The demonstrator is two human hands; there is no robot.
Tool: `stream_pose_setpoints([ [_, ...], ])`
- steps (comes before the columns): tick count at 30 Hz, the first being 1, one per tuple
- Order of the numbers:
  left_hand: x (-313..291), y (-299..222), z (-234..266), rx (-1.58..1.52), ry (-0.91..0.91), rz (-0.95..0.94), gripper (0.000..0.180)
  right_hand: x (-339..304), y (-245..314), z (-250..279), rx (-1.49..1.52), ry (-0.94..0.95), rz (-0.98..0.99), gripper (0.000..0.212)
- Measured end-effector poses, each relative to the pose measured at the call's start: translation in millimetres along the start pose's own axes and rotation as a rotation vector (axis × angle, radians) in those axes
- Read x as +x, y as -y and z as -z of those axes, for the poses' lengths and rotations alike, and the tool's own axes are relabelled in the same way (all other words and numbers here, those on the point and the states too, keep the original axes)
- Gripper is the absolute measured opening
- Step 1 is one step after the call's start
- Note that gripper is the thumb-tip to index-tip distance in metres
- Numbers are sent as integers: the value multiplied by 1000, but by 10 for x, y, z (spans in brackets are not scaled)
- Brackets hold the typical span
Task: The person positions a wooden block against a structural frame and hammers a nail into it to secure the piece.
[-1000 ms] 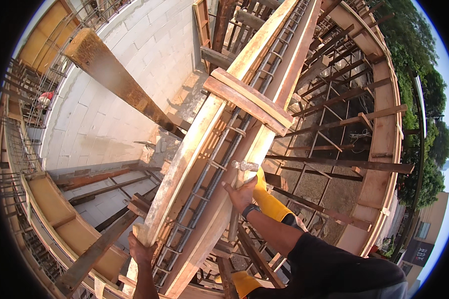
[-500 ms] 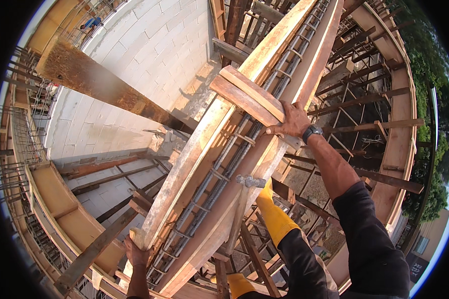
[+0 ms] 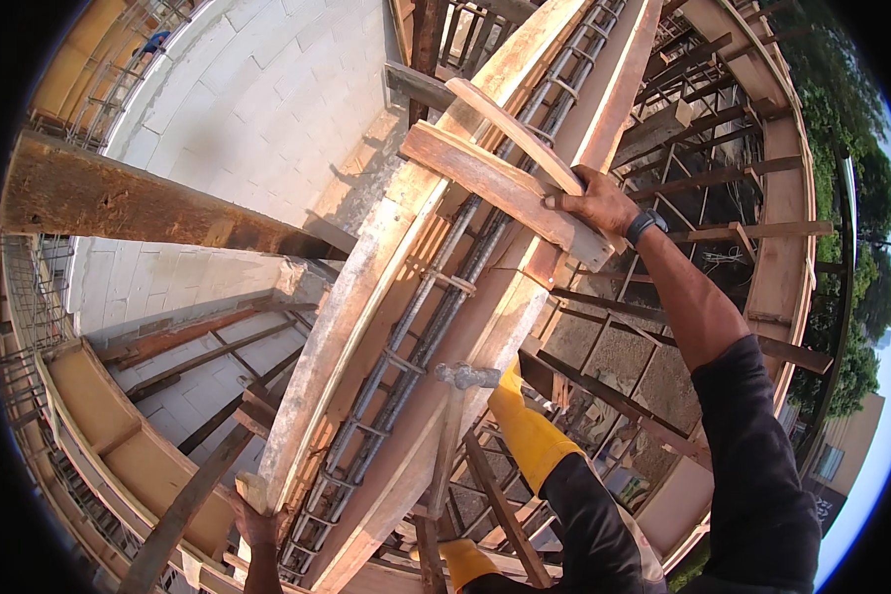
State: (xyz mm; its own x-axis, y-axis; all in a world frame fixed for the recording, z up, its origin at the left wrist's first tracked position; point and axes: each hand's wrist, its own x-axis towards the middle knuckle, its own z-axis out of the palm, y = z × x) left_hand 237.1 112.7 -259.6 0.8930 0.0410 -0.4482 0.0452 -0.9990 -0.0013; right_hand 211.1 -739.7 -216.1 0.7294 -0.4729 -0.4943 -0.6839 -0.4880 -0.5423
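Observation:
My right hand (image 3: 604,206) is closed on the right ends of two short wooden battens. The lower batten (image 3: 475,180) lies across the top of a long timber beam formwork (image 3: 342,327). Lifted and tilted apart from it is the upper batten (image 3: 510,124). Inside the formwork trough runs a rebar cage (image 3: 416,322). At the near left side of the formwork, my left hand (image 3: 257,523) wraps around a stub of wood (image 3: 252,488); its fingers are partly hidden. A hammer (image 3: 467,376) hangs by its head at the right side board, handle downward.
My legs, in yellow boots (image 3: 537,431), are on timber supports right of the formwork. A thick brown timber (image 3: 158,203) and a white block wall (image 3: 267,89) stand left. Open gaps between props drop away below. Curved formwork (image 3: 777,228) runs along the right.
The upper batten has swung up and away from the lower one, which has shifted across the formwork. My right hand has turned with them. The view has shifted slightly; my left hand stays low at left.

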Motion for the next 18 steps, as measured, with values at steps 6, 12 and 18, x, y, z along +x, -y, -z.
stream_pose_setpoints([
  [6,73,195,-105,70,-59,-49,137,30,-49,47,65,-135,21,86],
  [12,10,39,-54,33,-50,-30,130,190,-29,105,-84,-347,33,86],
  [18,62,5,-1,113,24,41,132,163,88,96,-141,-595,55,88],
])
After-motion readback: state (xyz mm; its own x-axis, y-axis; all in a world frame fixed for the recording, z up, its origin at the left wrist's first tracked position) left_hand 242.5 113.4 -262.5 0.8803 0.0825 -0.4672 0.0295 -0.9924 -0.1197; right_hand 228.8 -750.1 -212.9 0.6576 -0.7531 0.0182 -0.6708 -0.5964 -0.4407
